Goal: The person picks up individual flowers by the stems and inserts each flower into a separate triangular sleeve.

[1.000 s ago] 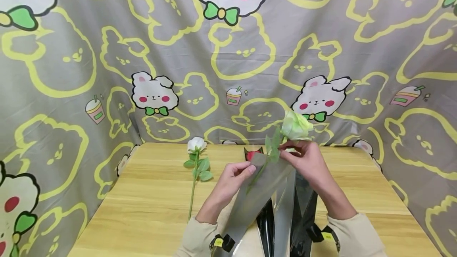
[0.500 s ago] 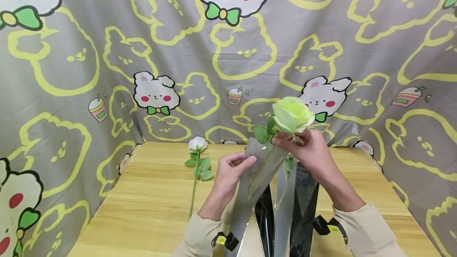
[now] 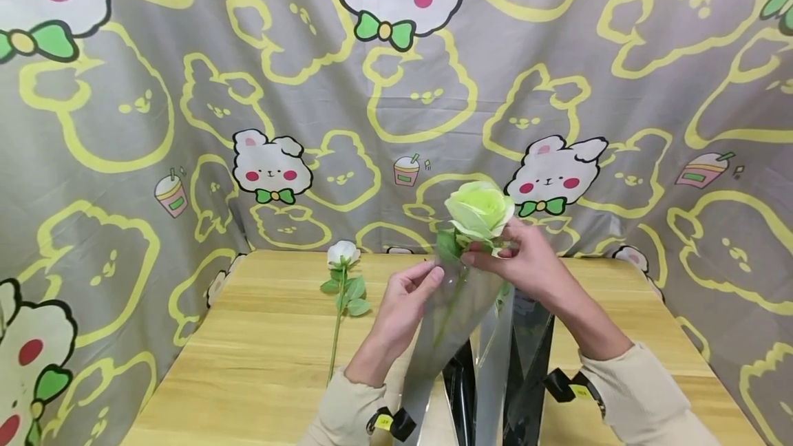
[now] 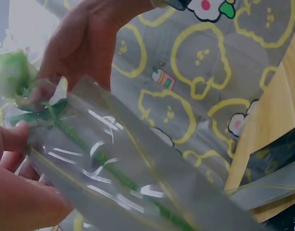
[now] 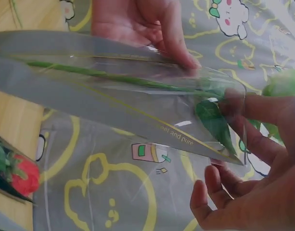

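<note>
A pale green rose (image 3: 480, 208) stands tilted at the mouth of a grey clear flower sleeve (image 3: 427, 363). Its green stem (image 5: 113, 77) runs down inside the sleeve, and a leaf (image 5: 214, 118) sits just within the opening. My right hand (image 3: 526, 253) pinches the rose right below the bloom. With thumb and fingers my left hand (image 3: 403, 298) pinches the sleeve's left edge near the top. The left wrist view shows the sleeve's front (image 4: 104, 144) raised over the table, the bloom outside it.
A white rose (image 3: 343, 253) with leaves lies on the wooden table (image 3: 248, 336) at left. Under the raised sleeve lie black wraps (image 3: 526, 363) and another grey sleeve (image 3: 492, 363). A red rose (image 5: 24, 175) shows in the right wrist view. Patterned curtain (image 3: 421, 109) surrounds the table.
My right hand has brought the green rose leftward, turning the bloom upright over the sleeve's mouth, its leaves now at the opening. My left hand keeps its pinch on the edge.
</note>
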Demonstrator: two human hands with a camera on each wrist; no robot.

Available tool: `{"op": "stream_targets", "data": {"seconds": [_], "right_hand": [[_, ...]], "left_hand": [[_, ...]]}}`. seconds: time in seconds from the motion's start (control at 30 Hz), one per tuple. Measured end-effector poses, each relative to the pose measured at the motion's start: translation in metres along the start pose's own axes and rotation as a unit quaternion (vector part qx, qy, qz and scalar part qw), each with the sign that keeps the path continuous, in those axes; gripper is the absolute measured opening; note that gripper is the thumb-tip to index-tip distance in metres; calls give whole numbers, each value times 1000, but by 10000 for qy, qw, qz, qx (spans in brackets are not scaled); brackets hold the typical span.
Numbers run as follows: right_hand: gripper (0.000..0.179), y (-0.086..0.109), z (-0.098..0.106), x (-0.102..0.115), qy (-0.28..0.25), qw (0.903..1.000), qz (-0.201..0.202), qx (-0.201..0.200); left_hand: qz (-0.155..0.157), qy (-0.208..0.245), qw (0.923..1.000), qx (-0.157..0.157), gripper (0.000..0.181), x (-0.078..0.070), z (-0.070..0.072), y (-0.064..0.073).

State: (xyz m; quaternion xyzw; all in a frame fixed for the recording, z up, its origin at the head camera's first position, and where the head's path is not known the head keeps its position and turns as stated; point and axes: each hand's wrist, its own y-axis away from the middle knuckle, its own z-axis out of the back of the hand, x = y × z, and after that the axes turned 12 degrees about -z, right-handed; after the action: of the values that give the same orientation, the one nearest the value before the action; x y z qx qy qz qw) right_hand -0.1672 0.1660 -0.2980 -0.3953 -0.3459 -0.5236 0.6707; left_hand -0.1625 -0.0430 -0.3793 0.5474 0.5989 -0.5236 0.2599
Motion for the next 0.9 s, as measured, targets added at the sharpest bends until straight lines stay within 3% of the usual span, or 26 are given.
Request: {"op": "stream_targets", "data": {"seconds": [0.2, 0.4, 0.67, 0.9], "right_hand": [[45, 1, 6, 9, -241, 9989, -361, -171], [42, -1, 11, 15, -114, 9981, -407, 456], [41, -4, 18, 24, -222, 9922, -858, 874], [38, -8, 17, 26, 589, 9866, -717, 1344]], "left_hand": [[221, 350, 9987, 287, 36, -8, 2, 1], [103, 759, 9963, 379, 21, -16, -1, -2], [-223, 998, 9943, 302, 29, -22, -5, -4], [-331, 938, 9948, 234, 29, -23, -6, -3]]}}
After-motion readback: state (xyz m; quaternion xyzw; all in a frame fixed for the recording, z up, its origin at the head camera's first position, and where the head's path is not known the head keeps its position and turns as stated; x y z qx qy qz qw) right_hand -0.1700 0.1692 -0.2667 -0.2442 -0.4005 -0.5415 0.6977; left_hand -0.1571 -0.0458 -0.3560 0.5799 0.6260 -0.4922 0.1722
